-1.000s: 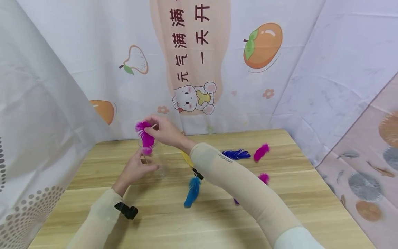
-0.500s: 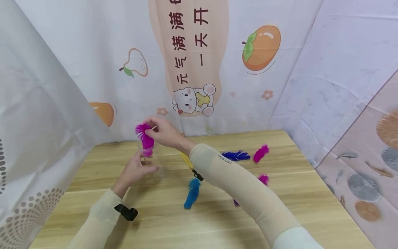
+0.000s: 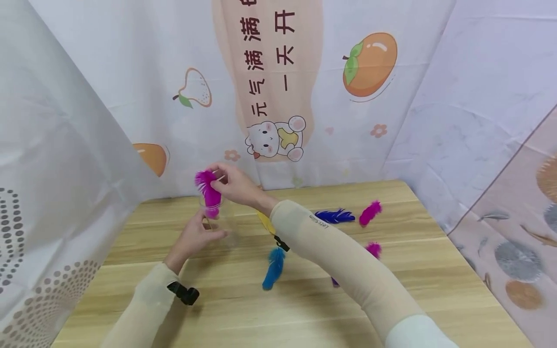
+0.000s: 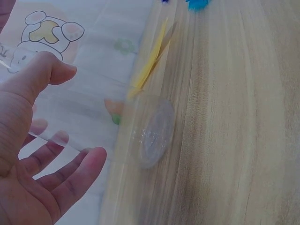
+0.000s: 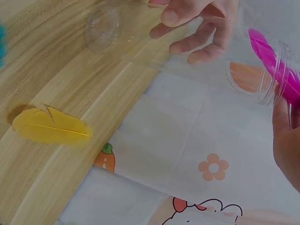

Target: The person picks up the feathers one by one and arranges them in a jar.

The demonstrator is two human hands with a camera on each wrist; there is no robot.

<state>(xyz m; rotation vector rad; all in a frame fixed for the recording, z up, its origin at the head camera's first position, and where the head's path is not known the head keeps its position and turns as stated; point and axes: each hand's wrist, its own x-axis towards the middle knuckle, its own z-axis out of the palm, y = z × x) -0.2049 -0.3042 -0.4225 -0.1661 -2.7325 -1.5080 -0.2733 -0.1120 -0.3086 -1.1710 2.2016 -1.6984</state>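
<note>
My left hand [image 3: 196, 238] holds a clear plastic jar [image 3: 226, 227] around its side, thumb on one side and fingers on the other. The jar stands tilted, and its round base [image 4: 157, 133] shows in the left wrist view. At its mouth my right hand [image 3: 237, 186] pinches a magenta feather [image 3: 212, 197] by its upper part. The feather's lower end is inside the threaded rim, as the right wrist view shows with the magenta feather [image 5: 267, 54]. Nothing else can be made out inside the jar.
On the wooden table [image 3: 243, 314] lie a yellow feather [image 5: 49, 126], a light blue feather [image 3: 273, 270], a dark blue feather [image 3: 335, 216] and a magenta feather [image 3: 370, 213]. Another magenta tuft [image 3: 373, 249] is partly covered by the right forearm. A printed curtain [image 3: 326, 159] hangs behind the table.
The head view has shifted slightly. Both hands keep almost the same pose, with the magenta feather still at the jar's mouth.
</note>
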